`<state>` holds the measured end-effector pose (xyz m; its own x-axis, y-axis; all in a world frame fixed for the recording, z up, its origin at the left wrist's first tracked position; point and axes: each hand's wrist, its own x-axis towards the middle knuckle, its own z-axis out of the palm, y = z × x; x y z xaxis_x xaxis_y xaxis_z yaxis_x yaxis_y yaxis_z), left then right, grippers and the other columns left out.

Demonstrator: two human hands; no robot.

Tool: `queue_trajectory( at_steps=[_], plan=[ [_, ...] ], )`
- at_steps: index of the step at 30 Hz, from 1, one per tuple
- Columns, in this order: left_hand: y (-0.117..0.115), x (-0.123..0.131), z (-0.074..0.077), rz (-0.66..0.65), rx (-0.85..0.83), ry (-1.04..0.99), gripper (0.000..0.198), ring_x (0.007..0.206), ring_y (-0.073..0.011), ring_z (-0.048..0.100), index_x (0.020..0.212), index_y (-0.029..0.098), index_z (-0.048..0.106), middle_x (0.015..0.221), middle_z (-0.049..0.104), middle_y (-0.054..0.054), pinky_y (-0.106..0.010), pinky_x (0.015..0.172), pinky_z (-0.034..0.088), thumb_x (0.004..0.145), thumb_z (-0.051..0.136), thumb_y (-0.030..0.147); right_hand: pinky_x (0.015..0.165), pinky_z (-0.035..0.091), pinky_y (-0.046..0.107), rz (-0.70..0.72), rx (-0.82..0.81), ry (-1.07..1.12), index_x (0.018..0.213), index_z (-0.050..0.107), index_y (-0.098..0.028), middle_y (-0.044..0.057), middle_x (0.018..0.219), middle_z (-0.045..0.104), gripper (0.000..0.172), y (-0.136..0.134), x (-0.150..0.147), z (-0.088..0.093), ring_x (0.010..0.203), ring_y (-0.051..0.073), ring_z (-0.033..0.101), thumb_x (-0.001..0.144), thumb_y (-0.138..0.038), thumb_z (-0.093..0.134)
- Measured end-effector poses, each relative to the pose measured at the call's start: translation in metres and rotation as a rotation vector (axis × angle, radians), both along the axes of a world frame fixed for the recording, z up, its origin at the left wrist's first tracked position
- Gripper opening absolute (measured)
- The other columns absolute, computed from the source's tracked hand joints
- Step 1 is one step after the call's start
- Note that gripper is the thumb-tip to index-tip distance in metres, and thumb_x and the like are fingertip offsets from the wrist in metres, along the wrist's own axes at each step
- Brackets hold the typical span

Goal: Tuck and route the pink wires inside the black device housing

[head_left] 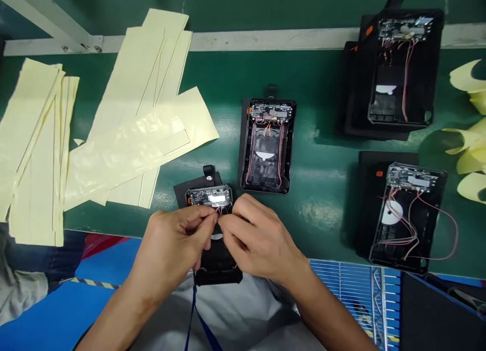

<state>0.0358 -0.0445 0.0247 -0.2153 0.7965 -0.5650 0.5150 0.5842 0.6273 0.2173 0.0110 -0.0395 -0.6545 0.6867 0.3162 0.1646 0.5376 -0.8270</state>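
Note:
Both hands meet over an opened black device case [220,274] at the front edge of the bench, just below its circuit board [210,196]. My left hand [178,239] pinches thin wires [218,210] coming off the board, thumb against forefinger. Beside it, my right hand [258,234] is closed too, fingertips at the same wires; what lies between them is too small to make out. The hands cover the middle of the case. Just behind stands another opened case [269,176], with a circuit board [271,111] and pink wires along both sides.
Stacked opened cases [406,77] stand at the back right, and another case [404,224] at the front right has a wire looping over its side. Yellow paper strips [140,87] cover the left of the green bench [322,204]. Curled yellow pieces [473,153] sit at the right edge.

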Motion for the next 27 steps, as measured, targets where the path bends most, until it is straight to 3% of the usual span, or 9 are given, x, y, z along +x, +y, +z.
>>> queue_trajectory(
  at_steps=[4, 7, 11, 14, 18, 22, 27],
  plan=[
    [-0.006, -0.001, -0.005, -0.262, 0.415, 0.351, 0.025, 0.045, -0.0036, 0.053, 0.087, 0.018, 0.079, 0.063, 0.064, 0.006, -0.019, 0.046, 0.037, 0.104, 0.061, 0.024, 0.07, 0.04, 0.035, -0.038, -0.075, 0.021, 0.096, 0.067, -0.011, 0.005, 0.086, 0.052, 0.014, -0.002, 0.001, 0.003, 0.08, 0.015, 0.045, 0.1, -0.002, 0.057],
    [-0.008, -0.003, -0.009, -0.41, 0.582, 0.557, 0.016, 0.047, -0.0048, 0.049, 0.096, 0.018, 0.077, 0.065, 0.064, 0.007, -0.026, 0.048, 0.034, 0.105, 0.064, 0.02, 0.075, 0.047, 0.034, -0.099, -0.133, 0.01, 0.106, 0.067, -0.011, 0.006, 0.094, 0.059, 0.011, -0.004, -0.002, 0.008, 0.086, 0.016, 0.054, 0.101, -0.005, 0.059],
    [-0.009, -0.009, -0.01, -0.514, 0.629, 0.621, 0.008, 0.052, -0.0076, 0.055, 0.109, 0.019, 0.073, 0.069, 0.065, 0.008, -0.031, 0.053, 0.032, 0.104, 0.068, 0.019, 0.08, 0.049, 0.034, -0.202, -0.149, -0.086, 0.11, 0.065, -0.013, 0.005, 0.098, 0.061, 0.011, -0.009, -0.01, 0.012, 0.089, 0.015, 0.058, 0.103, -0.01, 0.058],
    [-0.009, -0.014, -0.009, -0.56, 0.656, 0.607, 0.011, 0.064, -0.0102, 0.065, 0.112, 0.02, 0.071, 0.083, 0.073, 0.006, -0.032, 0.058, 0.035, 0.102, 0.07, 0.016, 0.08, 0.049, 0.034, -0.287, -0.164, -0.138, 0.109, 0.064, -0.016, 0.003, 0.097, 0.061, 0.009, -0.013, -0.016, 0.015, 0.089, 0.015, 0.058, 0.103, -0.012, 0.059],
    [-0.008, -0.018, -0.008, -0.644, 0.683, 0.597, 0.017, 0.07, -0.0127, 0.066, 0.112, 0.018, 0.07, 0.089, 0.074, 0.003, -0.034, 0.064, 0.039, 0.097, 0.074, 0.011, 0.082, 0.05, 0.034, -0.345, -0.158, -0.161, 0.111, 0.062, -0.018, 0.003, 0.1, 0.063, 0.009, -0.015, -0.018, 0.016, 0.091, 0.016, 0.06, 0.103, -0.016, 0.061],
    [-0.004, -0.022, -0.009, -0.701, 0.762, 0.599, 0.02, 0.07, -0.0126, 0.059, 0.109, 0.016, 0.069, 0.083, 0.069, 0.002, -0.033, 0.066, 0.039, 0.093, 0.079, 0.008, 0.083, 0.051, 0.036, -0.314, -0.159, -0.211, 0.114, 0.063, -0.017, 0.005, 0.103, 0.063, 0.01, -0.016, -0.017, 0.016, 0.094, 0.018, 0.059, 0.106, -0.016, 0.057],
    [0.001, -0.028, -0.008, -0.793, 0.831, 0.603, 0.02, 0.065, -0.0125, 0.041, 0.094, 0.015, 0.061, 0.07, 0.049, 0.003, -0.034, 0.062, 0.032, 0.093, 0.077, 0.005, 0.078, 0.048, 0.035, -0.268, -0.058, -0.23, 0.111, 0.073, -0.017, 0.005, 0.099, 0.056, 0.019, -0.015, -0.016, 0.014, 0.088, 0.016, 0.056, 0.108, -0.014, 0.055]
  ],
)
